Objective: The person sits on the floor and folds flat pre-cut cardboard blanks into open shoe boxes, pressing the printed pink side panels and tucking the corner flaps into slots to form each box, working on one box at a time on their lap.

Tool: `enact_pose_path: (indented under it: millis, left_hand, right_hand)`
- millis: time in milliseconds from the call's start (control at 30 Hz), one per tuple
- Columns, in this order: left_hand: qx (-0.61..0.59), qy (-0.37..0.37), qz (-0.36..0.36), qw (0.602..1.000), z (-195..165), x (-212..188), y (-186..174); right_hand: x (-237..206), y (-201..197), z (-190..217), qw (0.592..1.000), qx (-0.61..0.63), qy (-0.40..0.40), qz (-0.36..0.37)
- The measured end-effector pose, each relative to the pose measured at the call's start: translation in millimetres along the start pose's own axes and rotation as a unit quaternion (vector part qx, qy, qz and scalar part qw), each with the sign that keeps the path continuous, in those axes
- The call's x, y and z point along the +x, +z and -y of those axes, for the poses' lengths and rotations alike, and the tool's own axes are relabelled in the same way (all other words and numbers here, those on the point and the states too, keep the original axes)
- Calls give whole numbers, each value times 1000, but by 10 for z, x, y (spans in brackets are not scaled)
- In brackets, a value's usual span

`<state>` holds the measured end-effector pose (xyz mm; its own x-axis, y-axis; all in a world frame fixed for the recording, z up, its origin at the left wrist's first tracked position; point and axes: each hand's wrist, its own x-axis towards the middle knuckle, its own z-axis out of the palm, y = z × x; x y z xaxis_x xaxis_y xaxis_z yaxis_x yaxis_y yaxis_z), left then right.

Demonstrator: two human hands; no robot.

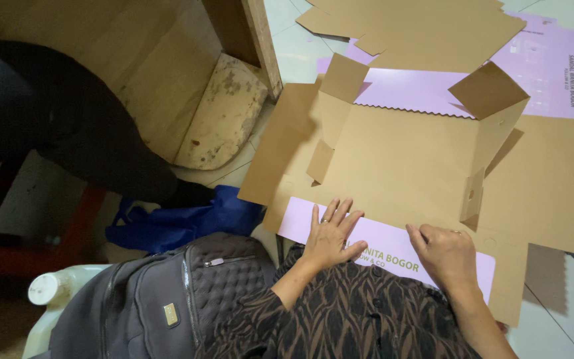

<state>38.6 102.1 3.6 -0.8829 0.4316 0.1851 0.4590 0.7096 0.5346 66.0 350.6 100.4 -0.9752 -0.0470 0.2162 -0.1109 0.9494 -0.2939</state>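
A flat brown cardboard box blank [400, 159] lies on the floor in front of me, with two side flaps [493, 93] standing up. Its near flap [393, 242] is folded over, showing a lilac printed face. My left hand [330, 233] lies flat on that lilac flap, fingers spread. My right hand [446, 252] presses on the same flap further right, fingers curled down at the fold line. Neither hand holds anything.
More brown and lilac box blanks [553, 73] are stacked beyond and to the right on the white tiled floor. A grey quilted bag [167, 299] sits at my left, a blue plastic bag [181, 223] behind it. Another person's dark-clothed leg [68, 126] and wooden furniture [167, 73] are at upper left.
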Motion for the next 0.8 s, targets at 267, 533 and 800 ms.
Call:
enact_pose_path:
  millis: [267,533,800]
  left_hand:
    - [0,2,-15,1000,-25,-84,-108]
    - [-1,0,-12,1000,-42,-131,-185]
    - [40,8,-37,998,85,-392,-157]
  right_hand:
    - [-38,-105,149,1000,-8,9,2]
    - [-76,-100,190,1000,-28,14,4]
    - [-357,232,96,999,-33,19,1]
